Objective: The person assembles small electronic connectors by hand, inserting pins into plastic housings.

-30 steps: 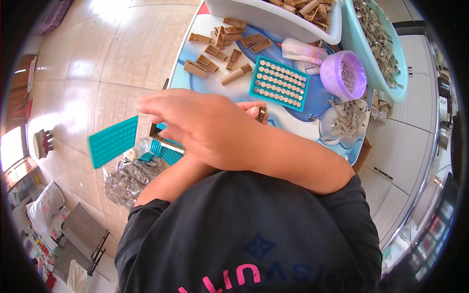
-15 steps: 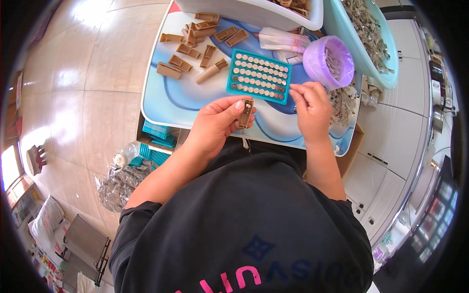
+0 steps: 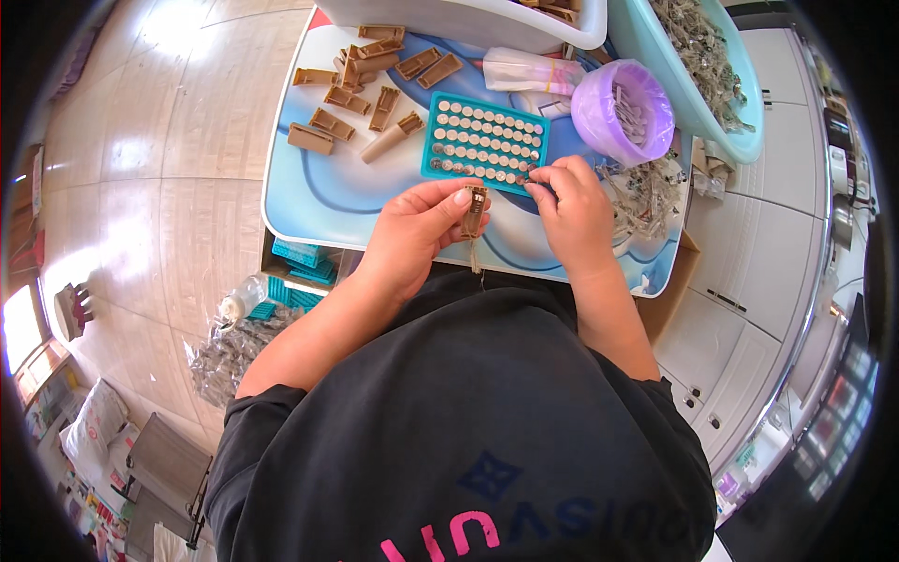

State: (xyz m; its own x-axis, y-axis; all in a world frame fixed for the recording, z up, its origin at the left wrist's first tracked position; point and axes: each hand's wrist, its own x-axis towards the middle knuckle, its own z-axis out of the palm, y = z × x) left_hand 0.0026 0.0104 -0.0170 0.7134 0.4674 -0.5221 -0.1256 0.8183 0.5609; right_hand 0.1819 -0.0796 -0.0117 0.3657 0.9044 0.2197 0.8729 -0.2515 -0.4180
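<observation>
My left hand [image 3: 417,225] grips a small brown plastic casing [image 3: 474,214] between thumb and fingers, its hollow side up. Thin wires or threads [image 3: 475,255] hang from the casing's lower end. My right hand [image 3: 579,215] has its thumb and index finger pinched at the near right corner of a teal tray [image 3: 489,100]. Rows of round silver button cells [image 3: 487,131] fill that tray. Whatever lies between the right fingertips is hidden. More brown casings [image 3: 348,98] lie loose on the far left of the table.
A purple-lined tub [image 3: 595,117] of small grey pieces stands right of the tray. Behind are a white bin [image 3: 468,19] and a light-teal basin [image 3: 646,56] of tangled metal-and-wire parts. More such parts [image 3: 646,211] lie at the table's right. A plastic packet [image 3: 529,70] sits beyond the tray.
My right hand has moved left from beside the tray to the cells at its near right corner. My left hand still holds the casing in nearly the same place.
</observation>
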